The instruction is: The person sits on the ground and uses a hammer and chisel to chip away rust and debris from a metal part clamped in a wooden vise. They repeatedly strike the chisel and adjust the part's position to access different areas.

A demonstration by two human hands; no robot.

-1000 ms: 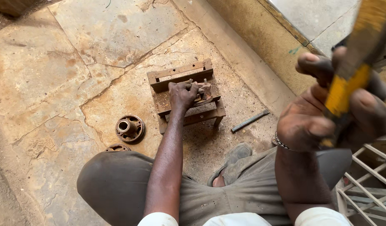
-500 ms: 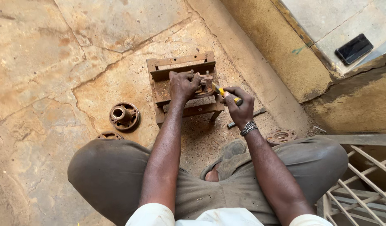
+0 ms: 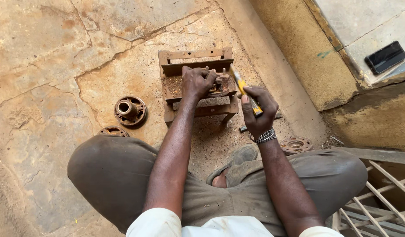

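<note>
Just above the frame's centre, the left hand (image 3: 196, 82) pressed a rusty metal part (image 3: 221, 84) onto the rusty stand (image 3: 196, 56), while the right hand (image 3: 257, 109) gripped a yellow-handled tool (image 3: 246, 92) beside it. The part sat unremoved; work seemed midway.

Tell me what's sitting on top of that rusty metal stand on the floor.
On the rusty stand sits a small rusty part, pressed by the left hand. The right hand holds a yellow-handled tool against it. The hand's fingers hide the part's left side.
</note>
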